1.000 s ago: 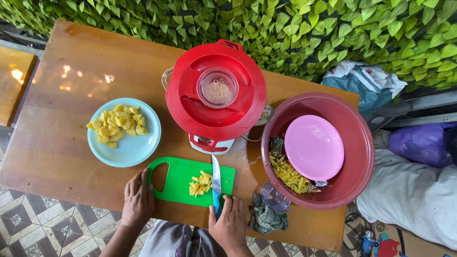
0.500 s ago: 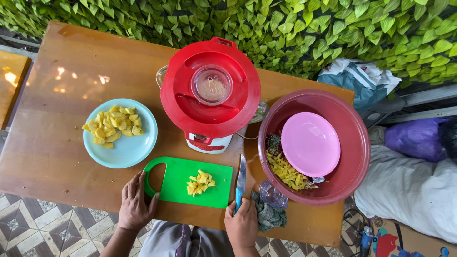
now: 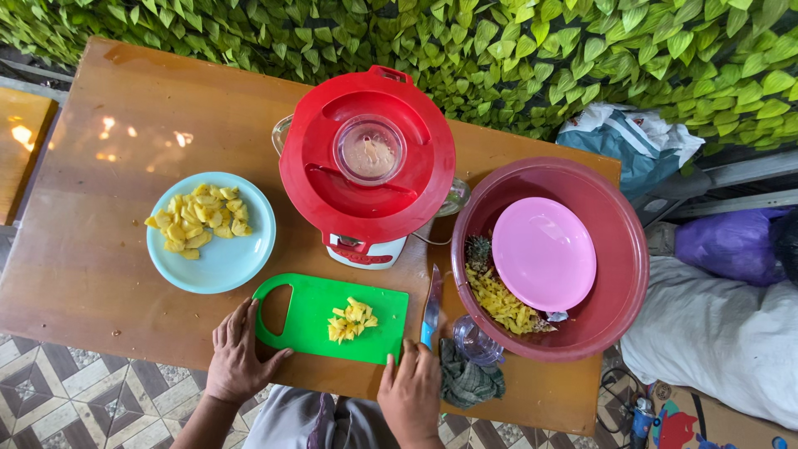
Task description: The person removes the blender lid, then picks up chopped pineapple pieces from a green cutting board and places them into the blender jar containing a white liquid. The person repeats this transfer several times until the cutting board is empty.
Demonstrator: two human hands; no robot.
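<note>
A green cutting board (image 3: 307,312) lies at the table's near edge with a small pile of yellow fruit pieces (image 3: 351,320) on it. My left hand (image 3: 237,353) rests flat with its fingers spread, touching the board's handle end. At the board's near right corner lies my right hand (image 3: 411,389), fingers apart. A knife with a blue handle (image 3: 431,303) lies on the table just right of the board, its handle end at my right fingertips.
A light blue plate (image 3: 241,262) of yellow fruit chunks sits left. A blender with a red lid (image 3: 366,166) stands behind the board. A maroon basin (image 3: 619,241) at right holds a pink plate and peelings. A small glass and a dark cloth (image 3: 465,382) lie near the edge.
My right hand carried the knife from over the board to its right side and laid it on the table. My left hand stayed at the board's handle.
</note>
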